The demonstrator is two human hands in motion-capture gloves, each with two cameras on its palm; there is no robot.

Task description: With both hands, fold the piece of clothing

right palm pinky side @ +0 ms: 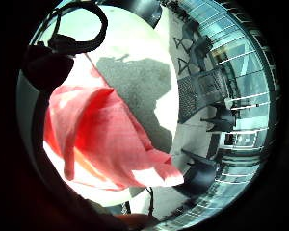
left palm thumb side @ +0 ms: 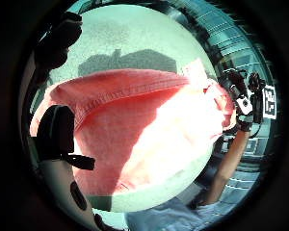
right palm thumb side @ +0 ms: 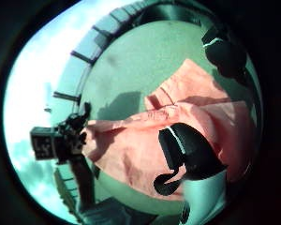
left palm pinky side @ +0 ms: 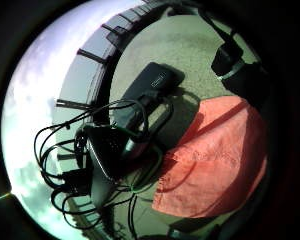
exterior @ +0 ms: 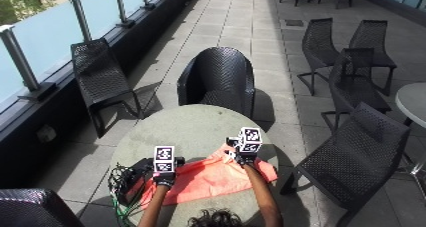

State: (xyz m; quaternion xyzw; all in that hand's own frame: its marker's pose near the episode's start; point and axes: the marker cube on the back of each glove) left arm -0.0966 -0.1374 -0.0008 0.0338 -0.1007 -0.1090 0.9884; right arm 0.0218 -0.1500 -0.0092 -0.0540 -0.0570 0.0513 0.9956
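Left hand (exterior: 164, 178): held over the near left edge of the cloth; the cloth is pinched by its fingers (left palm thumb side: 57, 132).
Right hand (exterior: 245, 157): raised at the cloth's far right part; cloth is pinched by its fingers (right palm thumb side: 189, 150).
Orange cloth (exterior: 213, 179): spread across the near side of the round table (exterior: 186, 129).
Black box with cables (exterior: 133, 173): lies just left of the cloth.
Black chair (exterior: 219, 79): seen behind the table.

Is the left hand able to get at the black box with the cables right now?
Probably yes: the black box sits just beside the left hand, nothing between them, though that hand grips the garment.
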